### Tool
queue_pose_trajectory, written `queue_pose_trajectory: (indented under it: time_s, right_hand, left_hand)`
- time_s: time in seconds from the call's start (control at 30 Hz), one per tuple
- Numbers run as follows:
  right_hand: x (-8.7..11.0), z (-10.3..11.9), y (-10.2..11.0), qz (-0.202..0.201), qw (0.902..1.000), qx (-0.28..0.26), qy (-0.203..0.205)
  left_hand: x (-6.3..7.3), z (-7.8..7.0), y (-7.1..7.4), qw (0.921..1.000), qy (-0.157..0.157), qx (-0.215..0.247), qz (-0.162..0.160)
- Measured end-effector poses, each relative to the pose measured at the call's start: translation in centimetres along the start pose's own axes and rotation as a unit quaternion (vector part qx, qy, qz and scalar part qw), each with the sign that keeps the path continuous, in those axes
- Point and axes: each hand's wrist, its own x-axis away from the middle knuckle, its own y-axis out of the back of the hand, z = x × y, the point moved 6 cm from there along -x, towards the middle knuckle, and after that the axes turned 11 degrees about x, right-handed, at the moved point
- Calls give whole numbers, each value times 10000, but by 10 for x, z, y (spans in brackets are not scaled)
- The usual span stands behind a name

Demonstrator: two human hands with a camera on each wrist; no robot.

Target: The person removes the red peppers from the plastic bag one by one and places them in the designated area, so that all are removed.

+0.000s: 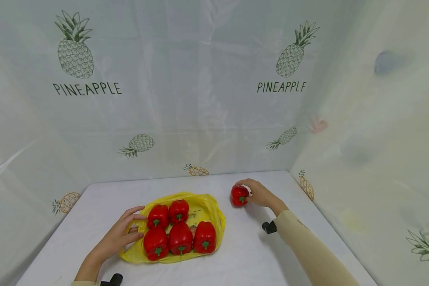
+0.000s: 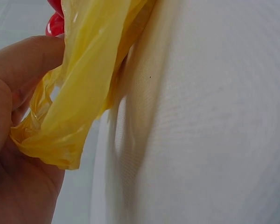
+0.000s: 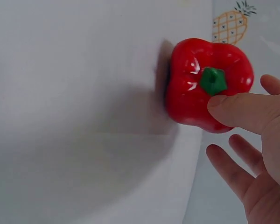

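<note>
Several red bell peppers with green stems sit in a spread yellow plastic bag. At the bag's left edge is my left hand, fingers spread and thumb apart, touching the bag beside the peppers. In the left wrist view, a fold of the bag hangs in front of the thumb tip and over part of the palm. Right of the bag, my right hand holds a single red bell pepper on the table. Its thumb presses near the stem; the fingers behind are partly hidden.
A white cloth covers the table. Behind it and at the sides hang pale curtains printed with pineapples. The table's back edge runs close beyond the lone pepper.
</note>
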Motion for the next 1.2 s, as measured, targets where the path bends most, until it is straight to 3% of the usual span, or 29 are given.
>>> queue_pose_trajectory:
  time_s: [0.27, 0.53, 0.93, 1.2]
  right_hand:
    - [1, 7, 15, -137, 9998, 97, -71]
    - [-2, 32, 29, -365, 9991, 207, 11]
    - [-15, 93, 40, -689, 9939, 57, 863]
    - [-22, 133, 36, -544, 9909, -292, 1193]
  left_hand:
    - [0, -2, -1, 10000, 15, -2, -18]
    - [-1, -5, -1, 10000, -41, -43, -38]
    - [0, -7, 0, 9999, -80, -88, -19]
    - [0, -5, -1, 10000, -45, -46, 0]
